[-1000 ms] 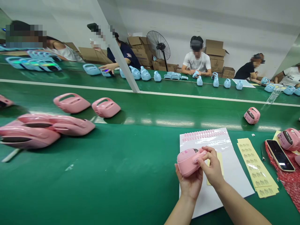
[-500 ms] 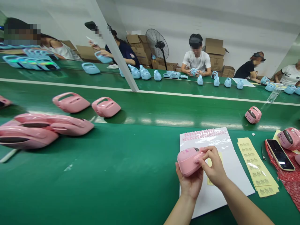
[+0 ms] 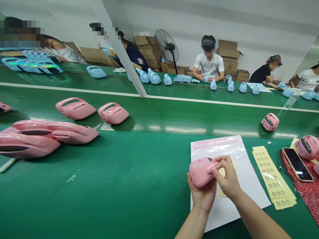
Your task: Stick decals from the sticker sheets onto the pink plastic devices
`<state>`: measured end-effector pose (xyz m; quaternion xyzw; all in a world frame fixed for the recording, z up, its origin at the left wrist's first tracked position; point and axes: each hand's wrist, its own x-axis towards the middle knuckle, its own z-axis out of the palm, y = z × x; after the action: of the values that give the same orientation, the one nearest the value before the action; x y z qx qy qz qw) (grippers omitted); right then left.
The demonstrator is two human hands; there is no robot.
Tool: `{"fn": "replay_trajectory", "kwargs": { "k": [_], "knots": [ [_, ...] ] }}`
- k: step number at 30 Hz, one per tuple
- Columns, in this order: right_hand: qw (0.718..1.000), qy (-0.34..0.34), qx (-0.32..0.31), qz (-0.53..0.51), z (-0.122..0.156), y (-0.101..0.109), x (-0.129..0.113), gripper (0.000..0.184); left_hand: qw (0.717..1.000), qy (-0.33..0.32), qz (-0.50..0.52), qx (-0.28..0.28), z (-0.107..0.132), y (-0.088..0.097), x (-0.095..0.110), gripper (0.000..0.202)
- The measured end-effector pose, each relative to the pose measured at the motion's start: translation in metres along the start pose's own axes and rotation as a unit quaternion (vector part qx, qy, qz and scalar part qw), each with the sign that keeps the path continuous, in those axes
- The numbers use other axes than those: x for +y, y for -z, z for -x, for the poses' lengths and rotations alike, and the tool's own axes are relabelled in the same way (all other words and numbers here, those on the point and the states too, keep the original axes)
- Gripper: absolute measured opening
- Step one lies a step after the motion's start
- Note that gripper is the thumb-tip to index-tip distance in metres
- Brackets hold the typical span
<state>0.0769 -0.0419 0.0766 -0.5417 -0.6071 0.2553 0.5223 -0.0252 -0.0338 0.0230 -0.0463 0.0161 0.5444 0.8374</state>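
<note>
A glossy pink plastic device (image 3: 200, 173), rounded with a handle and a dark window, rests tilted in my left hand (image 3: 203, 196), whose fingers cup it from below. My right hand (image 3: 228, 177) is closed, thumb and forefinger pressed together against the round part on the device's side by the handle. Anything small between those fingertips is hidden. Both hands are above a white sheet (image 3: 245, 189) bearing rows of small pink oval pieces (image 3: 211, 142). A yellow sticker sheet (image 3: 234, 169) on it is partly covered by my right hand.
To the right lie yellow sticker sheets (image 3: 272, 179), tweezers (image 3: 280, 163), a phone (image 3: 297, 164) and red bubble wrap (image 3: 309, 196). More pink devices (image 3: 74, 109) stand at left, one (image 3: 270, 122) at right. Across the green bench, several people handle blue devices (image 3: 96, 72).
My hands and the pink device have hardly moved; the grip looks the same. Across the bench, a co-worker at left has raised a blue device.
</note>
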Motion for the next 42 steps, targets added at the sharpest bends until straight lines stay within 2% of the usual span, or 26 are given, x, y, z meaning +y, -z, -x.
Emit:
{"fn": "replay_trajectory", "kwargs": {
  "k": [3,9,12,15,18,21,23,26,28,30,32,34,36,40,42],
  "knots": [
    [0.999,0.027,0.011,0.036,0.002,-0.003,-0.001,0.009,1.000,0.005,0.005,-0.002,0.000,-0.001,-0.001,0.057],
    [0.985,0.083,0.012,0.149,0.001,-0.001,-0.009,0.013,0.998,0.035,0.005,-0.044,0.000,-0.001,-0.001,0.055],
    [0.987,0.056,-0.006,0.150,-0.006,0.006,-0.007,0.007,0.999,0.025,-0.006,-0.031,0.001,-0.003,0.000,0.046],
    [0.996,0.002,-0.036,0.084,-0.011,0.010,-0.004,0.017,0.999,0.007,-0.022,-0.024,0.001,-0.003,0.001,0.040],
    [0.997,-0.018,-0.042,0.059,-0.010,0.007,0.002,0.024,0.999,0.012,-0.023,-0.021,-0.001,0.002,0.002,0.041],
    [0.996,-0.013,-0.048,0.078,-0.020,0.005,0.019,0.023,0.999,0.025,-0.017,-0.031,-0.004,0.009,0.005,0.044],
    [0.993,-0.028,-0.046,0.109,-0.039,0.010,0.037,0.021,0.998,0.032,-0.024,-0.044,-0.006,0.014,0.011,0.047],
    [0.980,-0.084,0.019,0.181,-0.076,0.027,0.067,0.020,0.996,0.032,-0.068,-0.053,-0.005,0.017,0.026,0.049],
    [0.973,-0.096,0.040,0.204,-0.098,0.036,0.082,0.019,0.990,0.017,-0.137,-0.032,-0.003,0.014,0.037,0.049],
    [0.971,-0.097,0.044,0.216,-0.112,0.040,0.091,0.015,0.970,-0.004,-0.243,0.008,-0.001,0.008,0.044,0.057],
    [0.971,-0.094,0.038,0.217,-0.118,0.038,0.096,0.012,0.935,-0.045,-0.349,0.041,0.002,0.001,0.045,0.075],
    [0.973,-0.093,0.032,0.209,-0.119,0.035,0.097,0.014,0.898,-0.097,-0.427,0.039,0.005,-0.004,0.040,0.088],
    [0.976,-0.092,0.027,0.195,-0.117,0.032,0.096,0.017,0.857,-0.133,-0.497,0.018,0.007,-0.006,0.035,0.089],
    [0.985,-0.084,0.009,0.148,-0.103,0.032,0.082,0.019,0.752,-0.134,-0.646,-0.005,0.011,-0.008,0.031,0.080],
    [0.990,-0.079,-0.020,0.119,-0.090,0.034,0.067,0.015,0.724,-0.117,-0.679,-0.024,0.011,-0.012,0.033,0.077]
  ]
}}
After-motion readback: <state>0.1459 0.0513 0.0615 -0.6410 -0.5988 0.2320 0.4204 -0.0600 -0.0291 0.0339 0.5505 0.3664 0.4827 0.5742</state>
